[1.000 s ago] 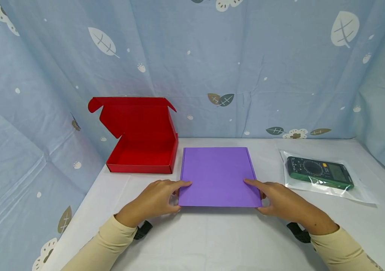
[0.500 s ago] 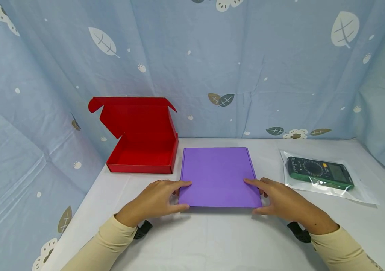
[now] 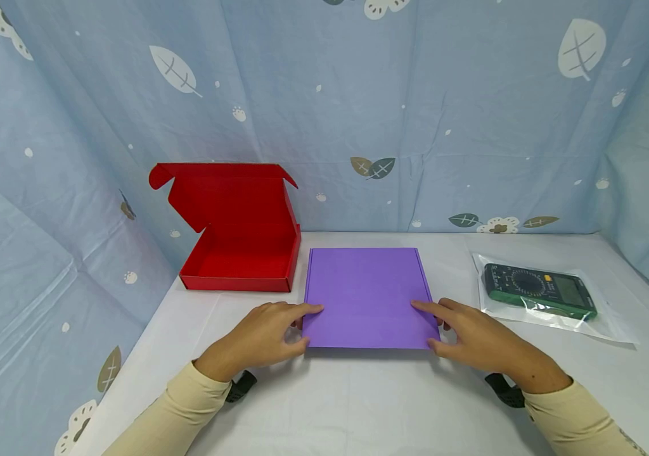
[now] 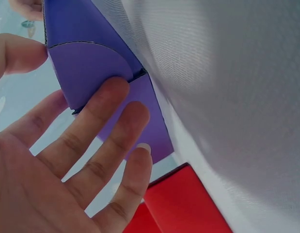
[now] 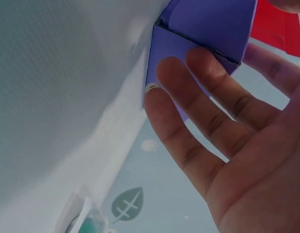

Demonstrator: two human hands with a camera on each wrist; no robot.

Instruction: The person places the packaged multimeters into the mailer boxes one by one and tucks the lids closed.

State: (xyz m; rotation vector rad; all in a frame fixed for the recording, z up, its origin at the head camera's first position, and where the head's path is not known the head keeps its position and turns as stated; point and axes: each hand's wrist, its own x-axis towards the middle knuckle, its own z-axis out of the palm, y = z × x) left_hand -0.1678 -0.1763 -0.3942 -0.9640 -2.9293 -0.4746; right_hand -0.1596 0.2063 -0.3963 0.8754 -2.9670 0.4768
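A flat purple box point(image 3: 367, 297) lies lid-up on the white table in front of me. My left hand point(image 3: 264, 332) holds its near left corner, index finger on top, thumb by the front edge. In the left wrist view the other fingers point(image 4: 99, 104) lie along the box's side, by a rounded flap point(image 4: 86, 68). My right hand point(image 3: 469, 339) holds the near right corner in the same way. Its fingers point(image 5: 179, 82) touch the side in the right wrist view. The front face is hidden from the head view.
Behind on the left stands a red box point(image 3: 239, 253) with its lid raised. A multimeter point(image 3: 538, 291) in a clear plastic bag point(image 3: 604, 323) lies at the right. Blue patterned cloth point(image 3: 324, 114) hangs around the table's back and sides.
Both thumbs reached inward along the front edge half a second ago and have since drawn back toward the corners. The box and the rest of the hands have hardly moved.
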